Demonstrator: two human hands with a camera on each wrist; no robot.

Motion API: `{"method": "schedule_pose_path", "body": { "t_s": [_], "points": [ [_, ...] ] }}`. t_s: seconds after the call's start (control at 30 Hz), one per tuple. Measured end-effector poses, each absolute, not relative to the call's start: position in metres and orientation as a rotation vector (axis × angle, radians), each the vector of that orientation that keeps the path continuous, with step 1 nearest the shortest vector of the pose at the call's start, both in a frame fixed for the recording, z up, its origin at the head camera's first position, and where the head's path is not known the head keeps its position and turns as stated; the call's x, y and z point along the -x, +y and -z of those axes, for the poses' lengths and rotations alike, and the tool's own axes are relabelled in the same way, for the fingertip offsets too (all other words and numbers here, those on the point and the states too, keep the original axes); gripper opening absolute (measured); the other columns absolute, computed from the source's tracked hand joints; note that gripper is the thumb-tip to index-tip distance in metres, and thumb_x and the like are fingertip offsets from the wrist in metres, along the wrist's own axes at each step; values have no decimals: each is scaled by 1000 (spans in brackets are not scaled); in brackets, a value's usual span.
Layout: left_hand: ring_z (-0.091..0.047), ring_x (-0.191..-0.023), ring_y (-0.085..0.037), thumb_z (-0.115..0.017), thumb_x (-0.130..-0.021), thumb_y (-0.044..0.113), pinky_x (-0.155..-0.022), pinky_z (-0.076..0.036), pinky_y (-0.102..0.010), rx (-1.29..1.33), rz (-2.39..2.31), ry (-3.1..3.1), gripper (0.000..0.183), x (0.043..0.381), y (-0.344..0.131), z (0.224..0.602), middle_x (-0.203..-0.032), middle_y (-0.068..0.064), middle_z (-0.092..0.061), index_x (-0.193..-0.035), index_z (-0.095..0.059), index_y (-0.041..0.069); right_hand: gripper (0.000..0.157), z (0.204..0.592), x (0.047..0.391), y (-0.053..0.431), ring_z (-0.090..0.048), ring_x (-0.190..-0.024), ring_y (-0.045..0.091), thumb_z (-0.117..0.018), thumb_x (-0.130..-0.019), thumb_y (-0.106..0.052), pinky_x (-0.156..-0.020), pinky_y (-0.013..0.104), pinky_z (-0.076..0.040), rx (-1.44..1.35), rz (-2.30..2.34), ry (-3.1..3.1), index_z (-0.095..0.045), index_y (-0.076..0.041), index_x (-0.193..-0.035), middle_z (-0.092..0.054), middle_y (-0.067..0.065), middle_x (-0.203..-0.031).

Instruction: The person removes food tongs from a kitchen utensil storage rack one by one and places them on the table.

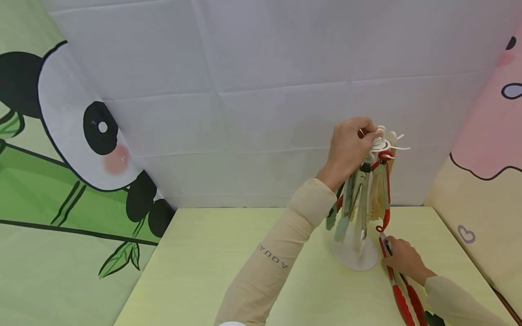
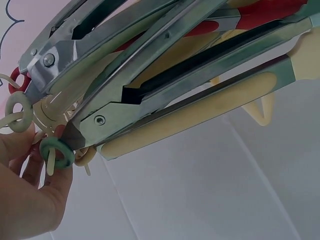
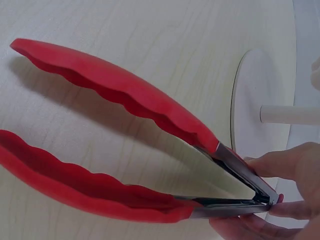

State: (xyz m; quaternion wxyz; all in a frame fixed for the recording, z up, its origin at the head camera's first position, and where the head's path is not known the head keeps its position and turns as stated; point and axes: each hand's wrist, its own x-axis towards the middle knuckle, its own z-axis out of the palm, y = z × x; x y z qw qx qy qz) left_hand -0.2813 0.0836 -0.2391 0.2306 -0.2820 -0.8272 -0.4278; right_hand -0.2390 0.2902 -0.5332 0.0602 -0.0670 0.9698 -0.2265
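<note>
The left hand (image 1: 350, 144) pinches the top of the white hook stand (image 1: 372, 259), from which several kitchen tongs (image 1: 346, 201) are hanging. To the right, just beside this stand, the right hand (image 1: 405, 259) grips red-tipped tongs (image 1: 401, 302) near their hinge, arms spread, above the table (image 1: 244, 253).

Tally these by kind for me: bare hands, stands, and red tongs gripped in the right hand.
Hands, left hand and right hand: 2
Stand: 1
Red tongs in the right hand: 1
Total: 4
</note>
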Motion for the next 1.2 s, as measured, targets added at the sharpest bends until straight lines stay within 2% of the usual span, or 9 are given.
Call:
{"method": "schedule_pose_path", "body": {
  "t_s": [0.33, 0.67, 1.2],
  "points": [
    [-51, -63, -1, -69, -87, 18, -56, -37, -11, 695, 1124, -2317, 12, 278, 88, 238, -74, 6, -64, -78, -70, 11, 52, 545, 236, 293, -58, -76, 32, -77, -70, -10, -65, 51, -50, 263, 689, 2981, -53, 15, -109, -60, 24, -90],
    [-51, -67, -3, -68, -85, 5, -58, -38, -9, 679, 1074, -2332, 6, 278, 88, 238, -79, 4, -67, -84, -72, 10, 43, 548, 237, 294, -56, -73, 28, -76, -70, -11, -61, 47, -48, 276, 663, 2984, -56, 11, -101, -60, 17, -84],
    [-52, -69, -2, -67, -86, 6, -61, -38, -11, 673, 1051, -2341, 9, 280, 86, 240, -82, 6, -67, -84, -73, 12, 47, 534, 237, 291, -56, -71, 27, -75, -76, -15, -56, 44, -49, 176, 683, 2962, -55, 13, -107, -61, 20, -87]
  ]
}}
